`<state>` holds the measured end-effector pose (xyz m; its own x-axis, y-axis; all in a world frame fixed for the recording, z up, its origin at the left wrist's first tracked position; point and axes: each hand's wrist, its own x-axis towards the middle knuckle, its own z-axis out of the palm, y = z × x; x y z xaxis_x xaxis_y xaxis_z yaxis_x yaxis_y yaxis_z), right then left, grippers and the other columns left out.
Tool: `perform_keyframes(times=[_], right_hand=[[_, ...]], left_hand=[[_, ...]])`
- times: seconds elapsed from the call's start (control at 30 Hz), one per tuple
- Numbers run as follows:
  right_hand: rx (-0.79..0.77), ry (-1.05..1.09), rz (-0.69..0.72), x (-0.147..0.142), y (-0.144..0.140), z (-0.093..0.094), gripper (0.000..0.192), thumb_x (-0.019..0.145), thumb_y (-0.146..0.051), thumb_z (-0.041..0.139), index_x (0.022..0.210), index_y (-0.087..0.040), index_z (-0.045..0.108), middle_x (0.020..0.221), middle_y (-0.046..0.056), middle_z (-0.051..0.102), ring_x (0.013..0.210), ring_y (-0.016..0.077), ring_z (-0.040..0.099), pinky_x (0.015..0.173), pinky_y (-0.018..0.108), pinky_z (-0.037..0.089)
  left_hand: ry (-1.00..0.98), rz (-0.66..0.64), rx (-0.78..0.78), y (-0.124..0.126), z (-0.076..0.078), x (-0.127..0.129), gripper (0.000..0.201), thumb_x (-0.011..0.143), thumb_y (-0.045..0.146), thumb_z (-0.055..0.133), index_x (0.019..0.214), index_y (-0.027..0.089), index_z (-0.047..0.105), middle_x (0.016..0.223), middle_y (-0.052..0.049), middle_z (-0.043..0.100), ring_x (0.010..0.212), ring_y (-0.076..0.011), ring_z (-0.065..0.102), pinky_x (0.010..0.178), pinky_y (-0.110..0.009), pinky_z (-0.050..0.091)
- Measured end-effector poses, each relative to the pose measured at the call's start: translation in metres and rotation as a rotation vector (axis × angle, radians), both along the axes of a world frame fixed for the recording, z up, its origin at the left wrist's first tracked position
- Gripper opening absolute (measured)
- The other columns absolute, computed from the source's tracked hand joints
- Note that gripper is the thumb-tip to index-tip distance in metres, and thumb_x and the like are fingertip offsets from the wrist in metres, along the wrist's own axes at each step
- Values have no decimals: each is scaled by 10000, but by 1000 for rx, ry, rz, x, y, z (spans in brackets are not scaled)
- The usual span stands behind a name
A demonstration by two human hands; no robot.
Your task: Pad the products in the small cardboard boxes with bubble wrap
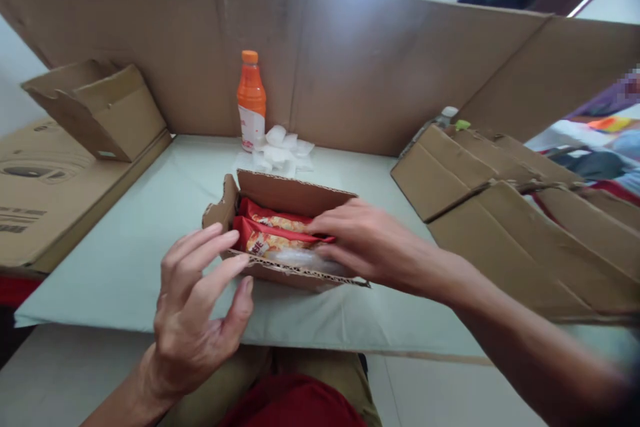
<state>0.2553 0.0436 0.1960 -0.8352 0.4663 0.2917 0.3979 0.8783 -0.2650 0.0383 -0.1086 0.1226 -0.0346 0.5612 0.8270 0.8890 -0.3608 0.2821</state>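
Left hand [203, 310], fingers spread and free, beside the near-left corner of a cardboard box [300, 189]. Right hand [357, 233], reaching inside, straddles two red packets' [260, 241] right ends; firm grasp indeterminable. Beyond, on the worktop [160, 213]: orange bottle [251, 97].

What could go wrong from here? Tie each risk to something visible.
The right hand, reaching into the open cardboard box, might crush the red snack packets. The box's ragged near edge could scratch the left hand. If bumped, the upright orange-capped bottle behind might topple.
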Motion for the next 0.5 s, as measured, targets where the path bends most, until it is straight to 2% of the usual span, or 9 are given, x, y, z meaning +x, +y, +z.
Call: perform_keyframes(times=[0.03, 0.1, 0.17, 0.2, 0.23, 0.3, 0.37, 0.43, 0.5], right_hand=[[1, 110, -11, 20, -2, 0, 160, 939, -352, 624, 952, -284, 768, 916, 9, 778, 853, 188, 715, 802, 315, 529], [57, 337, -247, 62, -5, -12, 218, 959, -426, 608, 1082, -322, 755, 1014, 19, 781, 879, 188, 721, 787, 319, 536], [65, 418, -517, 97, -11, -42, 186, 941, -440, 648, 1055, -344, 759, 970, 17, 789, 820, 179, 726, 757, 314, 538], [42, 450, -578, 108, -16, -62, 182, 931, -451, 659, 1017, -326, 761, 936, 21, 792, 829, 193, 732, 748, 316, 545], [-70, 382, -559, 113, -23, -84, 226, 929, -464, 655, 1069, -310, 744, 990, 29, 790, 872, 208, 738, 767, 322, 563], [-211, 349, -486, 106, -42, -127, 404, 921, -484, 642, 1261, -267, 667, 1104, 67, 769, 911, 236, 736, 769, 346, 591], [-283, 351, -415, 82, -57, -160, 530, 913, -480, 638, 1375, -228, 580, 1265, 117, 707, 1093, 282, 696, 862, 384, 593], [-324, 373, -401, 51, -57, -177, 562, 909, -469, 637, 1399, -209, 545, 1317, 145, 666, 1166, 308, 655, 941, 431, 569], [-377, 414, -416, 28, -42, -178, 546, 908, -445, 631, 1388, -201, 539, 1292, 154, 663, 1154, 314, 646, 934, 451, 566]], left_hand=[[-57, 43, 36, -1, -4, -3, 551, 801, 55, 699, 1297, 253, 567, 1324, -115, 618, 1292, -312, 565, 1097, -555, 462], [-206, 109, 68, 0, -17, -12, 636, 813, 86, 703, 1394, 261, 513, 1385, -117, 573, 1305, -303, 554, 1131, -553, 437], [-389, 133, -8, 2, -36, -23, 639, 838, 159, 708, 1430, 257, 487, 1420, -116, 552, 1332, -298, 535, 1159, -538, 413], [-494, 123, -87, 4, -46, -28, 631, 845, 210, 714, 1431, 252, 484, 1440, -118, 542, 1343, -299, 528, 1162, -524, 414], [-607, 102, -181, 5, -56, -33, 632, 842, 266, 727, 1426, 246, 485, 1455, -123, 534, 1340, -300, 535, 1148, -504, 433], [-832, 37, -364, 6, -75, -39, 654, 811, 370, 759, 1392, 225, 496, 1444, -141, 548, 1294, -305, 580, 1081, -464, 496], [-1003, -34, -522, 9, -88, -41, 640, 776, 431, 779, 1316, 195, 529, 1348, -149, 615, 1217, -303, 634, 1007, -431, 540], [-1087, -74, -590, 18, -92, -41, 562, 760, 445, 783, 1206, 180, 567, 1217, -129, 675, 1142, -282, 666, 963, -397, 553], [-1106, -87, -551, 34, -89, -36, 502, 742, 432, 783, 1128, 180, 585, 1132, -99, 693, 1090, -256, 671, 937, -368, 554]])
